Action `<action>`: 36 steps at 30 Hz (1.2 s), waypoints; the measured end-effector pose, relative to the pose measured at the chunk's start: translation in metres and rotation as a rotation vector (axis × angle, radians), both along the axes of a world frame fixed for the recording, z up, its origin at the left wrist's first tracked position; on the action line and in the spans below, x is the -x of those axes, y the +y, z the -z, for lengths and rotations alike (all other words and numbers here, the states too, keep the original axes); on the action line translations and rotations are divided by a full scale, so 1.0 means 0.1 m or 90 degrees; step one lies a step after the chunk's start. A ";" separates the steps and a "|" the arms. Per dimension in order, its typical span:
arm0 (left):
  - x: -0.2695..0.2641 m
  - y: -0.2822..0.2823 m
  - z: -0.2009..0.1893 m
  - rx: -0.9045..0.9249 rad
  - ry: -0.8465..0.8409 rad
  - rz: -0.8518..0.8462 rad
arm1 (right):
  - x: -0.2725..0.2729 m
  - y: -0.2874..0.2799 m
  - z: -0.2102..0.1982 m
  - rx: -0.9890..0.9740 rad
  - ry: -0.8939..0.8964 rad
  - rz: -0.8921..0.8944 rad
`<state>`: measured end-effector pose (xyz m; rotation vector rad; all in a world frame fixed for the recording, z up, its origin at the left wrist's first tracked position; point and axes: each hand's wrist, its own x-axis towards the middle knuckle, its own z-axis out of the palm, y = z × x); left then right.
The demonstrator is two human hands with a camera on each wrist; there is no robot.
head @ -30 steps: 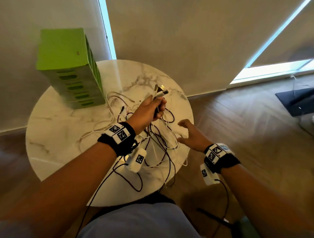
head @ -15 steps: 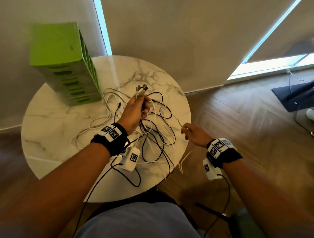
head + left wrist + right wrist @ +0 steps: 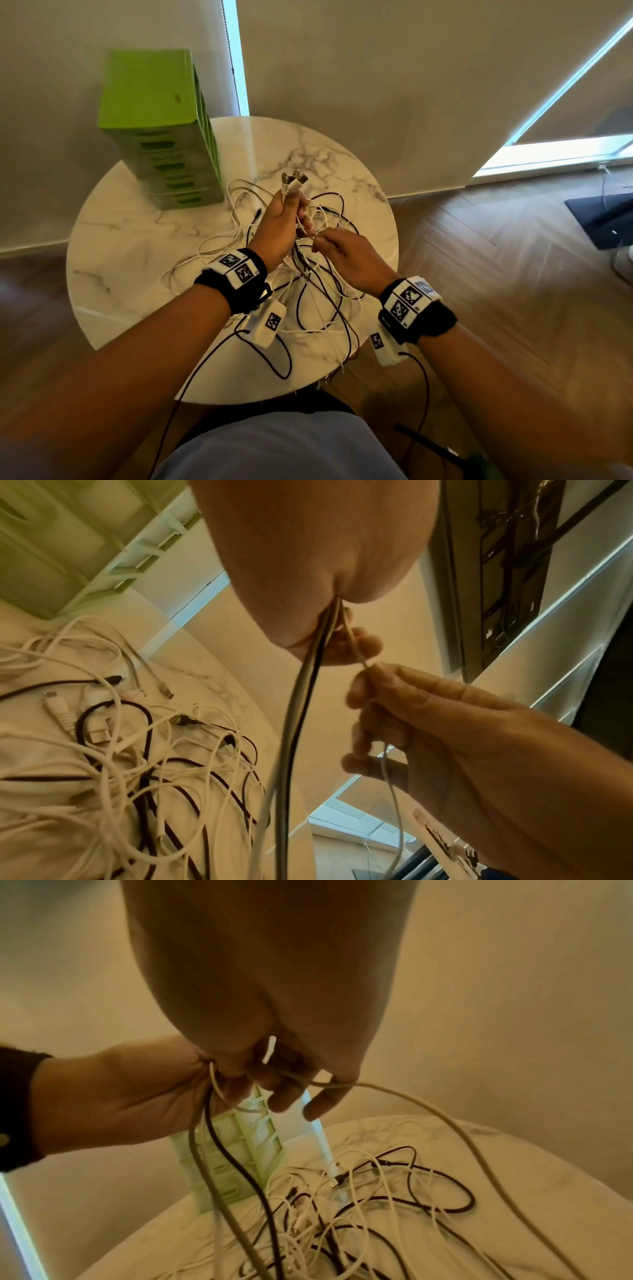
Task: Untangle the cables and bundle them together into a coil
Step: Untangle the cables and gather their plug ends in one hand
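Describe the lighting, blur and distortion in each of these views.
Head view: bright daylight from the window strips, glare on the marble table, straight edges bowed by the wide lens. Left wrist view: warm yellow cast, the left hand looms large and soft, the held cables smeared. Right wrist view: dim, hazy, the right hand out of focus.

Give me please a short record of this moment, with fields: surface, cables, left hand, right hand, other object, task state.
surface: round marble table
cables: white and black cables in a loose tangle on the table
left hand: left hand raised, grips a bunch of cable ends, plugs pointing up
right hand: right hand pinches one thin white cable just below the left hand
other object: green crate stack, upright at the table's far left edge
task state: tangle not yet cleared, no coil formed
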<state>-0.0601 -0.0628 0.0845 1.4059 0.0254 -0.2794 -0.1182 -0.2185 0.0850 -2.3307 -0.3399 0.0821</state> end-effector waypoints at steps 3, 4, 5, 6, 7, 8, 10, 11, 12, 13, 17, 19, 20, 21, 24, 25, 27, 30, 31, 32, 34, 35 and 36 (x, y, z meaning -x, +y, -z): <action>-0.03 0.05 -0.02 -0.044 0.016 -0.029 | -0.02 -0.14 -0.01 -0.069 0.011 0.052; -0.04 0.08 -0.02 -0.033 0.027 -0.032 | -0.03 -0.23 0.02 -0.072 0.031 0.091; -0.07 0.11 -0.01 -0.010 0.042 -0.033 | -0.03 -0.35 0.09 -0.055 0.055 0.130; -0.09 0.13 -0.01 0.025 0.058 -0.032 | -0.03 -0.49 0.18 -0.007 0.092 0.160; -0.11 0.15 -0.02 0.064 0.075 -0.029 | -0.03 -0.63 0.27 0.074 0.153 0.168; -0.12 0.17 -0.04 0.102 0.094 -0.025 | -0.02 -0.72 0.35 0.172 0.242 0.153; -0.13 0.18 -0.11 0.160 0.132 0.003 | 0.02 -0.79 0.44 0.306 0.411 0.118; -0.12 0.18 -0.16 0.181 0.145 0.024 | 0.04 -0.76 0.42 0.301 0.452 0.104; -0.10 0.15 -0.20 0.198 0.156 0.047 | 0.05 -0.69 0.36 0.240 0.453 0.081; -0.07 0.13 -0.24 0.210 0.165 0.069 | 0.05 -0.58 0.29 0.157 0.420 0.046; 0.01 0.07 -0.35 0.240 0.171 0.182 | -0.01 -0.01 0.05 -0.016 0.342 -0.108; 0.04 0.07 -0.42 0.233 0.170 0.246 | -0.03 0.19 0.03 -0.051 0.369 -0.137; 0.04 0.09 -0.45 0.223 0.174 0.273 | -0.02 0.24 0.04 -0.052 0.400 -0.155; 0.05 0.13 -0.48 0.212 0.181 0.297 | 0.00 0.24 0.07 -0.061 0.447 -0.176; 0.00 0.36 -0.56 0.184 0.196 0.356 | 0.09 0.03 0.16 -0.082 0.635 -0.143; -0.03 0.45 -0.58 0.180 0.201 0.371 | 0.11 -0.10 0.19 -0.036 0.657 -0.132; -0.09 0.62 -0.61 0.188 0.216 0.365 | 0.11 -0.39 0.26 0.131 0.643 -0.103; -0.20 0.76 -0.62 0.226 0.209 0.285 | 0.04 -0.82 0.39 0.215 0.473 0.022; -0.23 0.78 -0.62 0.248 0.197 0.246 | 0.02 -0.89 0.39 0.173 0.396 0.083; -0.27 0.77 -0.61 0.272 0.182 0.201 | 0.00 -0.94 0.38 0.137 0.309 0.132; -0.33 0.75 -0.60 0.319 0.140 0.099 | -0.02 -0.91 0.34 0.071 0.168 0.166; -0.36 0.74 -0.60 0.335 0.118 0.049 | -0.02 -0.86 0.34 0.035 0.133 0.152; -0.40 0.74 -0.58 0.345 0.097 0.001 | 0.00 -0.77 0.34 0.015 0.114 0.130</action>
